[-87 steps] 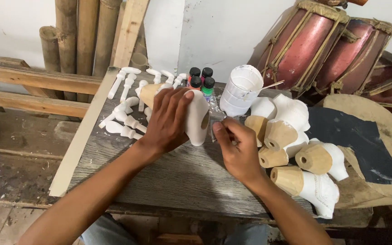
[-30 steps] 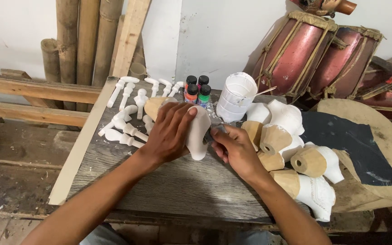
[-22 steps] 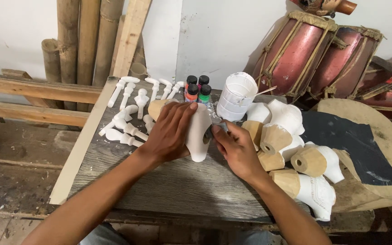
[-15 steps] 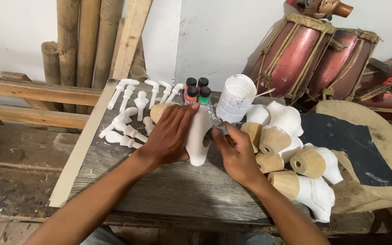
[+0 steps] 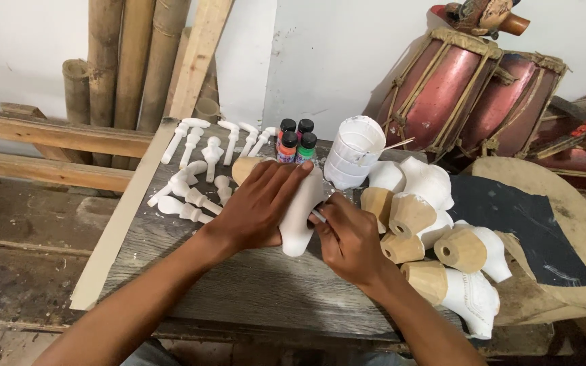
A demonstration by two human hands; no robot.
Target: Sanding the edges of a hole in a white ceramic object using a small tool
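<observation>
My left hand (image 5: 259, 207) lies over a white-painted wooden carved piece (image 5: 300, 220) with a bare tan end (image 5: 242, 167), pressing it onto the grey wooden bench (image 5: 239, 291). My right hand (image 5: 350, 237) is closed around a thin stick-like tool (image 5: 318, 216), likely a brush, whose tip touches the piece's right side. Most of the tool is hidden in my fist.
Several similar white carved pieces with tan ends (image 5: 435, 251) are piled to the right. A white-smeared plastic cup (image 5: 352, 152) and small paint bottles (image 5: 295, 140) stand behind. Small white pegs (image 5: 198, 176) lie left. Bamboo poles (image 5: 127, 64), red drums (image 5: 469, 88) and dark sandpaper (image 5: 517, 224) surround the bench.
Both hands stay on the white piece. My right hand has shifted slightly along its right side, and the view has tilted a little.
</observation>
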